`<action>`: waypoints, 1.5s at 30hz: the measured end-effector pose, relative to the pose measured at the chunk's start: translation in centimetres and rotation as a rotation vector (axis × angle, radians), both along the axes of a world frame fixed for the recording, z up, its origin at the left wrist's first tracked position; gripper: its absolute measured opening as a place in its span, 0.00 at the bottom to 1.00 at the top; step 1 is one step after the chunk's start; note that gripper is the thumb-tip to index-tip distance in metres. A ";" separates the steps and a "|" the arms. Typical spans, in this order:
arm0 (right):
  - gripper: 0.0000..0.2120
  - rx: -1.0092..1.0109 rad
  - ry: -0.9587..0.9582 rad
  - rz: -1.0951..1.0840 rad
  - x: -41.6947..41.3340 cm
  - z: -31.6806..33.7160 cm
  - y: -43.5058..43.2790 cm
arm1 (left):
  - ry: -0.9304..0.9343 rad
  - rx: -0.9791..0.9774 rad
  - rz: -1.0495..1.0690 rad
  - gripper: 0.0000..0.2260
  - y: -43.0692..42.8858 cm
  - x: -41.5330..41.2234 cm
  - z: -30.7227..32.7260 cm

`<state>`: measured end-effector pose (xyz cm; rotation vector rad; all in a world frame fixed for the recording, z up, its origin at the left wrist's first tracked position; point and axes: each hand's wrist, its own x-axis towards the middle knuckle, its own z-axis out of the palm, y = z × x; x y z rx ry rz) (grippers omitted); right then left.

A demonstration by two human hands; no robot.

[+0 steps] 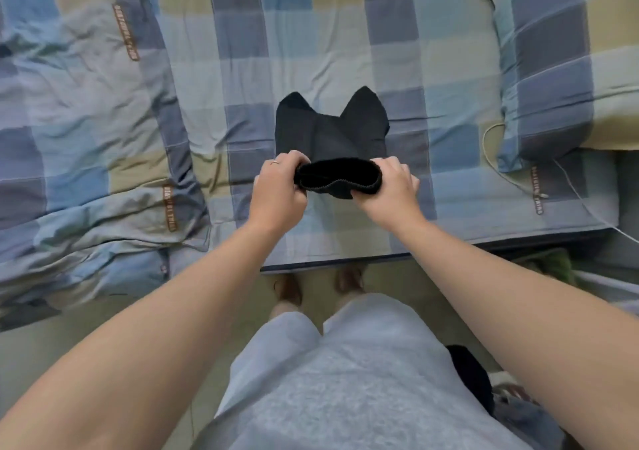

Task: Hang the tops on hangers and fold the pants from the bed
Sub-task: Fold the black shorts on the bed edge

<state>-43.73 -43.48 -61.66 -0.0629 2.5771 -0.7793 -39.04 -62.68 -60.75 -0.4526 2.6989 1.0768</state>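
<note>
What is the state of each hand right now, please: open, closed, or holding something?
Left hand: closed, gripping the left end of the waistband of the black pants.
Right hand: closed, gripping the right end of the same waistband.

A single wide-angle view from the person's head looks steeply down and slightly forward. The left hand (278, 187) and right hand (390, 188) sit close to the lens near mid-frame. The bed (345, 52) stretches beyond the hands; the floor (383, 277) lies nearer than them.
</note>
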 end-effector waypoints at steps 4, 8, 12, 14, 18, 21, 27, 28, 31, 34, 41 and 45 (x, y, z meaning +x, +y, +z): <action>0.12 0.126 -0.145 0.063 5.7 -8.6 2.1 | -0.217 -0.016 -0.069 0.17 1.9 5.4 -9.0; 0.15 0.246 -0.346 0.178 11.4 -15.8 3.6 | -0.499 0.039 -0.141 0.15 3.0 11.1 -17.1; 0.16 0.290 -0.589 0.187 16.3 -20.3 4.5 | -0.787 0.118 -0.191 0.09 4.0 15.4 -22.0; 0.16 0.219 -0.763 0.090 17.5 -21.5 5.0 | -0.876 0.176 -0.198 0.06 4.2 16.7 -23.4; 0.16 0.051 -0.987 -0.058 17.2 -21.9 6.0 | -1.011 0.287 -0.145 0.07 3.8 16.4 -23.9; 0.14 -0.029 -0.954 -0.140 14.8 -21.6 6.0 | -1.016 0.332 -0.007 0.10 3.0 13.7 -23.5; 0.23 -0.055 -0.783 -0.190 6.4 -22.2 5.3 | -0.791 0.307 0.113 0.12 2.1 6.1 -23.7; 0.27 -0.053 -0.756 -0.205 5.0 -22.4 5.3 | -0.739 0.308 0.134 0.14 2.0 4.8 -23.9; 0.26 -0.124 -0.596 -0.261 1.6 -23.0 4.9 | -0.551 0.315 0.226 0.18 1.7 1.2 -24.6; 0.24 -0.252 -0.441 -0.373 -1.0 -22.9 4.8 | -0.401 0.328 0.341 0.20 1.2 -0.9 -25.0; 0.25 -0.184 -0.466 -0.429 0.3 -24.4 6.8 | -0.468 0.228 0.433 0.28 1.2 1.9 -26.0; 0.31 -0.013 -0.495 -0.488 2.1 -26.7 8.4 | -0.596 0.207 0.489 0.35 0.8 4.0 -27.9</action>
